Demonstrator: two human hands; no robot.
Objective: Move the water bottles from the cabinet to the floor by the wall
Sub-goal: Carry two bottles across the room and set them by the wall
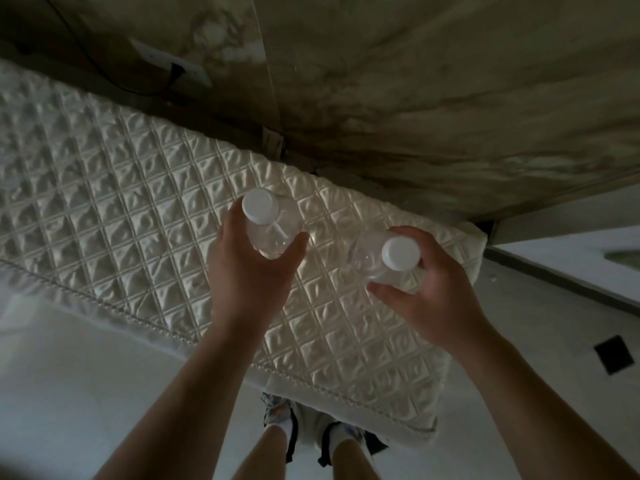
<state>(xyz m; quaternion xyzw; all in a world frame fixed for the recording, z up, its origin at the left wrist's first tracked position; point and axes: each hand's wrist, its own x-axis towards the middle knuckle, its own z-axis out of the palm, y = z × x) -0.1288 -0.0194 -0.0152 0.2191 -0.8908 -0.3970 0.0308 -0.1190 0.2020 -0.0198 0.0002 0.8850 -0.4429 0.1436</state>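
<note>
Two clear water bottles with white caps are seen from above. My left hand (254,271) grips one bottle (272,223) around its upper body, fingers and thumb curled round it. My right hand (429,292) grips the other bottle (388,263) the same way, a little lower and to the right. Both bottles are held upright over a quilted white cover (138,188). No cabinet is in view.
The quilted cover lies over a long low surface running from left to right along a marbled wall (450,98). A wall socket with a plugged cable (173,69) sits at the upper left. Pale floor (540,327) with a dark square tile (614,355) lies to the right. My feet (311,431) stand below.
</note>
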